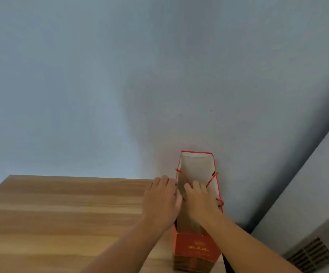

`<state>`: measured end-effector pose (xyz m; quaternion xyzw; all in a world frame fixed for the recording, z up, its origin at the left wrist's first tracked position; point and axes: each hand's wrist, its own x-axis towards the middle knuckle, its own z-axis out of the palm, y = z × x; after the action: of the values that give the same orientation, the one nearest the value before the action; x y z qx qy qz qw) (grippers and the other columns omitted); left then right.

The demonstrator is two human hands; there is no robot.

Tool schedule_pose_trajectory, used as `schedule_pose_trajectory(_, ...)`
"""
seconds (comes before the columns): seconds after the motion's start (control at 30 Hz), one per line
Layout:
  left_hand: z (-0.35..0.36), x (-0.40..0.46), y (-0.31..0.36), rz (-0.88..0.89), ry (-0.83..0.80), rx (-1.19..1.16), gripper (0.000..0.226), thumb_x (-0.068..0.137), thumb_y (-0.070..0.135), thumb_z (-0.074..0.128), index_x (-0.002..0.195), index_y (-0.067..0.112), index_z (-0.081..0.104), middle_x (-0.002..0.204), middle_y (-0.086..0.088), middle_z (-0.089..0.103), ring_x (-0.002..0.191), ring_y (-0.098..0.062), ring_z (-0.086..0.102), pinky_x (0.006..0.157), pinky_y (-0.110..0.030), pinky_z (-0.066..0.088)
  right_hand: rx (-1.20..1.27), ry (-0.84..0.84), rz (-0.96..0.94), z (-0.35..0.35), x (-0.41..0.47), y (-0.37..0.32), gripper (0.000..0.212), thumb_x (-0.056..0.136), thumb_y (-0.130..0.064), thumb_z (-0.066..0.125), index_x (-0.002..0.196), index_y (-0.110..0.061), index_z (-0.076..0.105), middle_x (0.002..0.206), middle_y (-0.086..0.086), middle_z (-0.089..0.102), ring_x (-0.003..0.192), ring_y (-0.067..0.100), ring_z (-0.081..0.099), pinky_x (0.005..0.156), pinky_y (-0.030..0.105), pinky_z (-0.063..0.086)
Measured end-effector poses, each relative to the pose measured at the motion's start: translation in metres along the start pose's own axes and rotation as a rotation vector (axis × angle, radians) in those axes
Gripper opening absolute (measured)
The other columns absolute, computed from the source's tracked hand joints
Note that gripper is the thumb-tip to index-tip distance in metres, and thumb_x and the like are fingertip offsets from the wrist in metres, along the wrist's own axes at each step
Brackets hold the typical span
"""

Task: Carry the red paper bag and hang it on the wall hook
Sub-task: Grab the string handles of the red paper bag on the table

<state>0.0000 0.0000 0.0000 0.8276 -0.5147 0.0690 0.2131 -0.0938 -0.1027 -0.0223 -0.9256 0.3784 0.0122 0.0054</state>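
The red paper bag (196, 246) stands upright at the right end of the wooden table (61, 213), close to the wall, its open top showing a pale inside. Red rope handles (211, 180) run across the opening. My right hand (200, 200) is over the opening with its fingers closed on the rope handles. My left hand (161, 200) lies against the bag's left rim, fingers curled at the edge. No wall hook is in view.
A plain grey-blue wall (159, 75) fills the upper view. To the right stands a white unit with a vent grille (311, 255). A dark gap separates the table's right end from that unit.
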Motion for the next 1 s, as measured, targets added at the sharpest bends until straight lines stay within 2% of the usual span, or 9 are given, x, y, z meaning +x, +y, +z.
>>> schedule_pose_trajectory(0.17, 0.002, -0.001, -0.009, 0.010, -0.008, -0.031, 0.027, 0.095, 0.037, 0.048, 0.115, 0.028, 0.064, 0.112, 0.008, 0.065, 0.107, -0.015, 0.059, 0.097, -0.033, 0.049, -0.018, -0.179, 0.035, 0.029, 0.010, 0.001, 0.066, 0.084, -0.012, 0.070, 0.143, -0.022, 0.042, 0.142, 0.010, 0.043, 0.130, 0.032, 0.044, 0.103, 0.050, 0.046)
schedule_pose_trajectory(0.27, 0.005, -0.004, -0.013, 0.011, 0.007, -0.025, 0.026, 0.096, 0.036, 0.049, 0.115, 0.028, 0.065, 0.113, 0.009, 0.067, 0.107, -0.013, 0.059, 0.096, -0.031, 0.047, 0.020, -0.224, 0.050, 0.039, 0.009, 0.001, 0.057, 0.089, -0.014, 0.066, 0.143, -0.020, 0.047, 0.143, 0.010, 0.046, 0.128, 0.031, 0.047, 0.098, 0.047, 0.050)
schedule_pose_trajectory(0.37, 0.007, -0.010, -0.014, 0.023, -0.004, -0.038, 0.025, 0.097, 0.035, 0.049, 0.114, 0.028, 0.065, 0.112, 0.009, 0.066, 0.106, -0.012, 0.059, 0.096, -0.031, 0.045, -0.010, -0.248, 0.106, 0.043, 0.005, 0.004, 0.052, 0.094, -0.017, 0.061, 0.143, -0.014, 0.048, 0.145, 0.012, 0.044, 0.132, 0.033, 0.044, 0.101, 0.049, 0.049)
schedule_pose_trajectory(0.53, 0.008, -0.014, -0.014, 0.027, -0.015, -0.038, 0.026, 0.097, 0.035, 0.047, 0.114, 0.029, 0.065, 0.112, 0.010, 0.065, 0.107, -0.011, 0.058, 0.097, -0.031, 0.045, -0.175, -0.227, 0.106, 0.038, -0.001, 0.012, 0.064, 0.088, -0.024, 0.068, 0.146, -0.015, 0.042, 0.141, 0.013, 0.046, 0.130, 0.035, 0.044, 0.103, 0.056, 0.045)
schedule_pose_trajectory(0.67, 0.006, -0.019, -0.014, 0.029, -0.006, -0.033, 0.025, 0.094, 0.035, 0.047, 0.108, 0.029, 0.066, 0.107, 0.009, 0.066, 0.103, -0.013, 0.059, 0.093, -0.032, 0.048, -0.259, -0.258, 0.082, 0.032, -0.004, 0.010, 0.072, 0.085, -0.019, 0.072, 0.148, -0.013, 0.036, 0.139, 0.014, 0.046, 0.129, 0.035, 0.046, 0.103, 0.057, 0.046)
schedule_pose_trajectory(0.8, 0.005, -0.024, -0.020, 0.013, -0.010, -0.047, 0.025, 0.096, 0.036, 0.046, 0.108, 0.029, 0.066, 0.108, 0.010, 0.065, 0.104, -0.011, 0.058, 0.095, -0.032, 0.047, -0.223, -0.272, 0.067, 0.026, -0.006, 0.006, 0.060, 0.091, -0.013, 0.067, 0.145, -0.008, 0.042, 0.137, 0.016, 0.048, 0.124, 0.033, 0.053, 0.096, 0.042, 0.054)
schedule_pose_trajectory(1.0, 0.003, -0.021, -0.020, 0.012, -0.032, -0.050, 0.028, 0.096, 0.037, 0.045, 0.111, 0.028, 0.067, 0.112, 0.009, 0.066, 0.107, -0.013, 0.058, 0.096, -0.033, 0.046, -0.124, -0.254, -0.020, -0.024, -0.009, -0.002, 0.032, 0.092, 0.006, 0.058, 0.122, -0.004, 0.063, 0.121, 0.017, 0.067, 0.110, 0.035, 0.068, 0.087, 0.041, 0.055)
